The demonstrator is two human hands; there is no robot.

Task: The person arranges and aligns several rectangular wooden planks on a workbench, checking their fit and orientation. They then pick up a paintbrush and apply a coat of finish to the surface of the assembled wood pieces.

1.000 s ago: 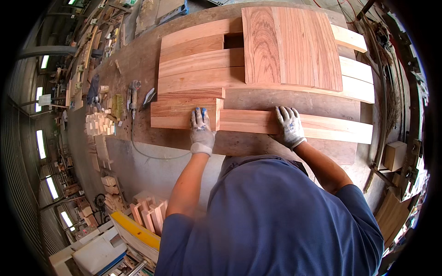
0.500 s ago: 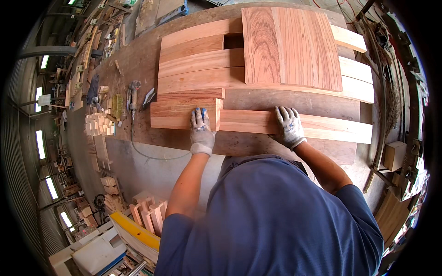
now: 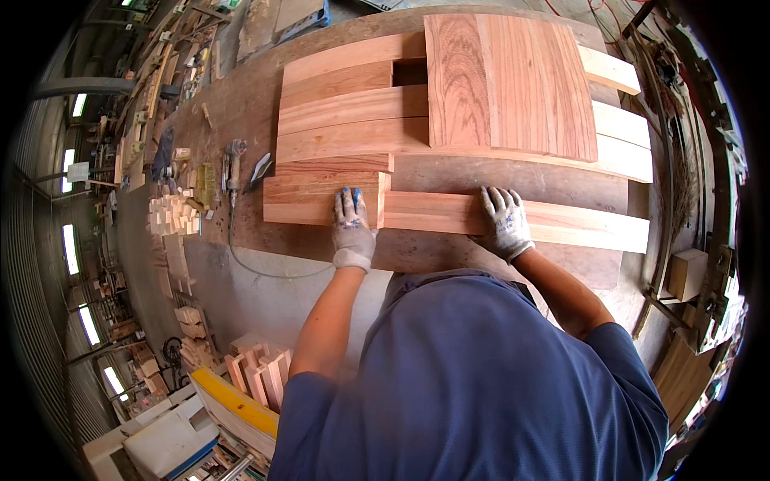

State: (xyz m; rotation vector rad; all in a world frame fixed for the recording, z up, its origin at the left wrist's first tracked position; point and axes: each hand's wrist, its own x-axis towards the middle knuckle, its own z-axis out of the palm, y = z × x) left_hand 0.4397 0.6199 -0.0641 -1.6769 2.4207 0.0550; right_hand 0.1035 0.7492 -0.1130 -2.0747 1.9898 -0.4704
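Gloves on both hands — left hand (image 3: 353, 228) pressed flat on the short block stack (image 3: 321, 196), right hand (image 3: 504, 220) flat on the long board (image 3: 553, 224), neither grip closed, pinning them end-to-end on the counter (image 3: 241, 104).

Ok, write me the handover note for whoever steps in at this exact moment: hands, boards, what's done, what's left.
Left hand: gloved, flat on the short stacked boards, at their right end.
Right hand: gloved, flat on the long board, which lies end to end against that stack.
Farther back on the workbench: a row of long boards with a wide glued panel on top.
Done: boards laid out, nothing lifted.
Left: probably aligning the near long board; neither hand grips it.
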